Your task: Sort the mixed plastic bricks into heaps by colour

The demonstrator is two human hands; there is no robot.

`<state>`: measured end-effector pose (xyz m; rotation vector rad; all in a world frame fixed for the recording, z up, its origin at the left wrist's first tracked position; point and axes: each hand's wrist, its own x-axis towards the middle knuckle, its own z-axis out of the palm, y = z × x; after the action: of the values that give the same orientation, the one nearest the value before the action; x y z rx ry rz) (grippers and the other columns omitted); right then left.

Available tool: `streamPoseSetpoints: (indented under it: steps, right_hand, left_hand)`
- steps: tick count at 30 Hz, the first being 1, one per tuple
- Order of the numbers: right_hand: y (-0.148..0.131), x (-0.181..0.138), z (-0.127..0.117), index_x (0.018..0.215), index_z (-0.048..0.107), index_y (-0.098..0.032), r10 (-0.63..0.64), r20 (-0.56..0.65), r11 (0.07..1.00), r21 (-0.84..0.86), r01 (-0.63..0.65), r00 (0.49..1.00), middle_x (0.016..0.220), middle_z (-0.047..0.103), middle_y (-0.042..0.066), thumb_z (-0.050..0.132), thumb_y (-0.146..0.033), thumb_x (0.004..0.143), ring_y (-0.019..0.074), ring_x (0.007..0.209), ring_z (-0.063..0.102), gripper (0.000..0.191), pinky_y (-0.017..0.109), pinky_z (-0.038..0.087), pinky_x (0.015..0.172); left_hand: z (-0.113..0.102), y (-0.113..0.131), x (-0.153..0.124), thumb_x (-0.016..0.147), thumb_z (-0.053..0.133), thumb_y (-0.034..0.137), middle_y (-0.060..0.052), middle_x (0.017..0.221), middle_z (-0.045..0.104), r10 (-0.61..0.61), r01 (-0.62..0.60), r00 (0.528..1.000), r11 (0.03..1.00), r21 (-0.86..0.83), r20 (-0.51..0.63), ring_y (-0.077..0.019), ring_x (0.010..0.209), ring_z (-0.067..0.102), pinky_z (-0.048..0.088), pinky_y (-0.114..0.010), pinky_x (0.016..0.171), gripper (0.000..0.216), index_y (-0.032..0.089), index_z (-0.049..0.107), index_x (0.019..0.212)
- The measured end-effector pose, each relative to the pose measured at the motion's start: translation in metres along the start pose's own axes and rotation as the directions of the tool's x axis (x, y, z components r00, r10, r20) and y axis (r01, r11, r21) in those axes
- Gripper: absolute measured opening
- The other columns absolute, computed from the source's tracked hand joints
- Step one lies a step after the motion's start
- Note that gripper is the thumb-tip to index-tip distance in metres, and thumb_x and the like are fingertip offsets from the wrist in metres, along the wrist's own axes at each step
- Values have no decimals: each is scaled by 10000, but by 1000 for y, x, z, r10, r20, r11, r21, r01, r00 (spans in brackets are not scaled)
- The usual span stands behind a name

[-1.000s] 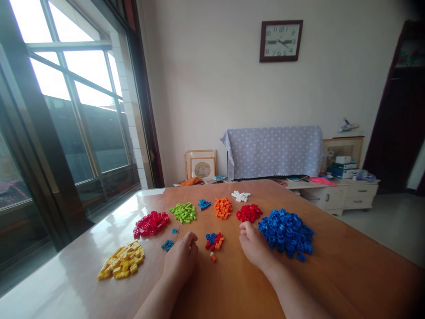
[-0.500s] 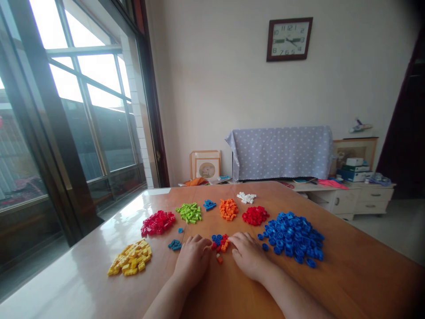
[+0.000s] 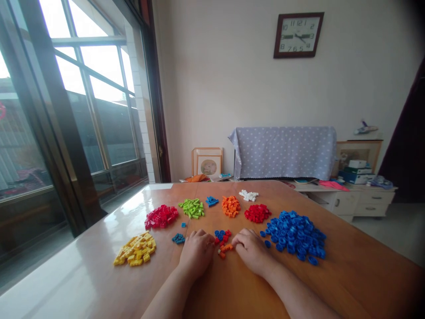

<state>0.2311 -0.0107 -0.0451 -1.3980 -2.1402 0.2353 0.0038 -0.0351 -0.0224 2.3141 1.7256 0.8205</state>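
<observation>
Between my two hands lies a small mixed cluster on the table: blue round pieces [image 3: 219, 233], red bricks [image 3: 222, 240] and orange bricks [image 3: 227, 247]. My left hand [image 3: 198, 250] rests at the left of this cluster, palm down. Its fingers are curled together, and whatever they may hold is hidden. At the right side, my right hand [image 3: 251, 249] has its thumb and forefinger closed in at the end of an orange brick. A small white or pale bit shows beside the nearest orange brick.
Sorted heaps surround the hands: yellow bricks [image 3: 135, 249], crimson bricks [image 3: 161, 216], lime-green bricks [image 3: 191, 208], orange bricks [image 3: 230, 206], red bricks [image 3: 257, 213], white pieces [image 3: 248, 195] and a large blue pile [image 3: 295, 235]. Teal pieces [image 3: 178, 239] lie by my left hand.
The orange bricks in the middle cluster have shifted toward me, apart from the blue round pieces. My right hand's fingers have curled in. The whole view has shifted slightly.
</observation>
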Motion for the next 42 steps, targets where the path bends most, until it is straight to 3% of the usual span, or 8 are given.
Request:
streamPoseSetpoints:
  steps: [7,17,25,29,42]
  right_hand:
    - [3,2,2,1027,709,-213,95,-78,995,-18,-96,992,1015,676,55,510,-166,851,199,1009,580,269,275,406,902]
    - [0,21,0,1221,660,-225,88,120,978,-197,-63,989,1157,635,91,543,-196,835,221,1101,584,404,281,404,951]
    - [0,51,6,1128,707,-252,-69,201,984,-148,100,977,1127,635,66,578,-214,820,208,1064,581,336,263,405,921]
    - [0,57,10,940,745,-231,-48,220,993,-99,71,974,996,644,46,601,-241,807,181,948,594,197,245,410,849]
    - [-1,59,14,852,743,-214,9,150,998,-70,1,989,926,641,36,590,-220,777,146,810,586,171,227,386,717]
  left_hand:
    - [-1,-6,-1,869,532,231,-65,972,660,-27,27,1000,1000,0,-12,-213,961,560,387,-287,842,197,243,721,924]
    - [5,-13,0,851,505,205,-47,963,667,-55,56,997,998,13,-45,-209,954,547,372,-291,805,214,248,705,912]
    - [4,-14,0,835,502,186,-52,962,664,-54,54,998,998,14,-30,-207,949,548,370,-288,805,218,242,700,906]
    - [2,-13,0,835,497,181,-56,960,664,-59,60,998,998,15,-30,-205,946,553,377,-283,796,231,240,707,911]
    - [4,-14,2,849,499,193,-52,938,661,-69,71,996,997,31,-49,-203,931,550,366,-281,785,215,243,702,902]
